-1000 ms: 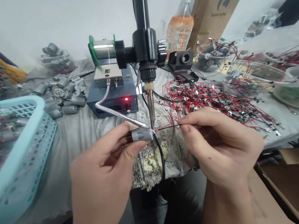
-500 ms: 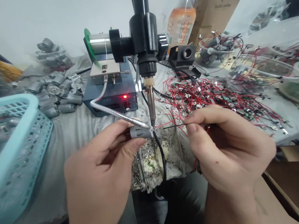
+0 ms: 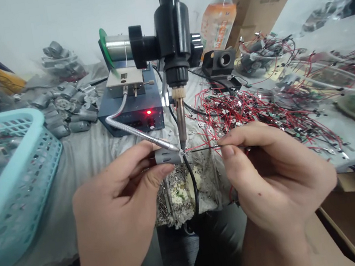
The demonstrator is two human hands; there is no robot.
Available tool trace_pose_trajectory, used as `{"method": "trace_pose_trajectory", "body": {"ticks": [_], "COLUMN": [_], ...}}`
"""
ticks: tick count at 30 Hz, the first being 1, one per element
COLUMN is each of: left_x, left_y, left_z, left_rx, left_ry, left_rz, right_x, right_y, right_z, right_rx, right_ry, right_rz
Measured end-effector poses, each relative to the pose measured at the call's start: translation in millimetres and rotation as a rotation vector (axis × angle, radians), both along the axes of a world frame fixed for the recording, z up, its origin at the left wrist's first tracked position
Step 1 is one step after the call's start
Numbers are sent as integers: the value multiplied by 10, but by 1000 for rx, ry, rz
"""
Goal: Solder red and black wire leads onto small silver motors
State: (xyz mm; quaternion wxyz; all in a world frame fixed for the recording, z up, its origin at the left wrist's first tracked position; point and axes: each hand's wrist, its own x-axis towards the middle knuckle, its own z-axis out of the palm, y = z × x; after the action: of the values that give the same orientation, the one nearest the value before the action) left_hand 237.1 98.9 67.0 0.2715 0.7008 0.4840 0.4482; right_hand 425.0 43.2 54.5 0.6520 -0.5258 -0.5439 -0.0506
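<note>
Between its thumb and fingers, my left hand (image 3: 121,205) pinches a small grey motor (image 3: 167,156), lying level with its terminal end to the right. The clamped soldering iron (image 3: 182,123) points down, its tip at that end. A metal solder feed tube (image 3: 144,136) slants in to the same spot. My right hand (image 3: 268,172) is closed on a thin black wire (image 3: 202,149) whose free end reaches toward the motor's terminals. A red wire (image 3: 196,147) runs just above it; whether my right fingers hold that too, I cannot tell.
Behind stands a soldering station (image 3: 130,113) with a red light and a solder spool (image 3: 118,47). Left are a blue basket (image 3: 35,173) and a heap of grey motors (image 3: 69,107). Right lies a pile of red-wired parts (image 3: 251,112), with a bottle (image 3: 218,21) behind.
The black wire has moved slightly left, closer to the motor's end. My left hand keeps its grip on the motor. The whole view has shifted slightly.
</note>
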Motion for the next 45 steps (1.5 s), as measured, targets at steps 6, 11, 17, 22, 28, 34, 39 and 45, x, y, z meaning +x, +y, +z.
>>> {"method": "trace_pose_trajectory", "body": {"ticks": [6, 11, 17, 22, 28, 34, 39, 45], "left_x": [-36, -55, -57, -60, -40, -51, -35, -43], "left_y": [10, -6, -21, -11, 0, -22, -18, 27], "left_z": [-6, 19, 19, -13, -22, 3, -7, -53], "left_rx": [29, 18, 6, -1, 19, 17, 27, 97], "left_ry": [37, 46, 16, 10, 23, 44, 40, 24], "left_rz": [17, 20, 22, 10, 6, 7, -14, -45], "right_x": [14, 8, 1, 5, 0, 5, 4, 10], "right_y": [-4, -14, 5, 6, 1, 1, 5, 25], "right_z": [-14, -14, -14, -23, -26, -21, -29, -25], "right_rx": [-8, -7, -2, -10, -25, -15, -16, 5], "right_ry": [-19, -10, -26, -32, -28, -34, -29, -26], "right_rz": [14, 36, -5, 3, 4, -3, 8, 43]}}
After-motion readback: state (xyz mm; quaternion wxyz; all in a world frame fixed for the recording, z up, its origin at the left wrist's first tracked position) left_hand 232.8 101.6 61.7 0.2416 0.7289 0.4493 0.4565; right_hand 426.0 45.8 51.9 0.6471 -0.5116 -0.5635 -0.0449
